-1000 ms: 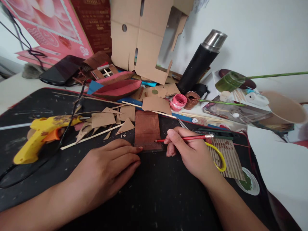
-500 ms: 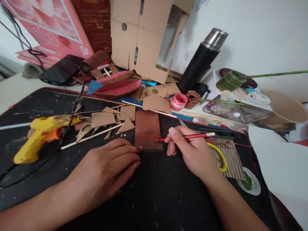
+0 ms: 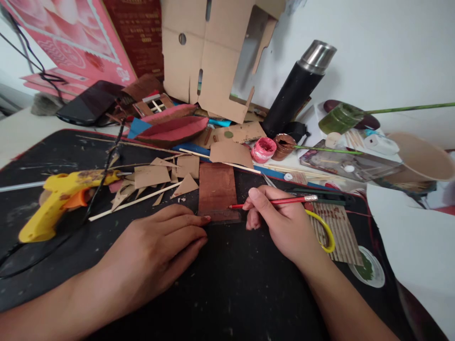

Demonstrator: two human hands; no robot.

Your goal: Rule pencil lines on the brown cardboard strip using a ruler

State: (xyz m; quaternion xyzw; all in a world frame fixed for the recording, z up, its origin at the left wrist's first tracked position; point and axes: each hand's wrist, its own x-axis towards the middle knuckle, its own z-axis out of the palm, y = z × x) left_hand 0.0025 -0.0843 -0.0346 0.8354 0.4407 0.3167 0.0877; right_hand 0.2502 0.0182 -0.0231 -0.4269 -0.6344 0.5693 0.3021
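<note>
A brown-painted rectangle of cardboard [image 3: 217, 187] lies flat on the black mat in front of me. Across its near end rests a clear strip that looks like a ruler [image 3: 225, 216]. My left hand [image 3: 161, 244] lies flat on the mat, fingers stretched out, its fingertips at the strip's left end; the thumb is hidden. Pinched in my right hand [image 3: 277, 218] is a red pencil [image 3: 289, 201], its tip on the brown cardboard just above the strip. Yellow-handled scissors [image 3: 329, 237] lie partly hidden beneath that hand.
To the left rests a yellow glue gun [image 3: 53, 203] with its black cord. Cardboard scraps [image 3: 152, 176] and thin sticks lie beyond my left hand. Open paint jars [image 3: 263, 150], a black flask [image 3: 295, 90] and a pink boat-shaped piece [image 3: 174, 130] stand behind. Corrugated card [image 3: 337, 232] lies right.
Both hands, the pencil and the cardboard stay nearly where they were. The whole view has shifted very slightly to the left.
</note>
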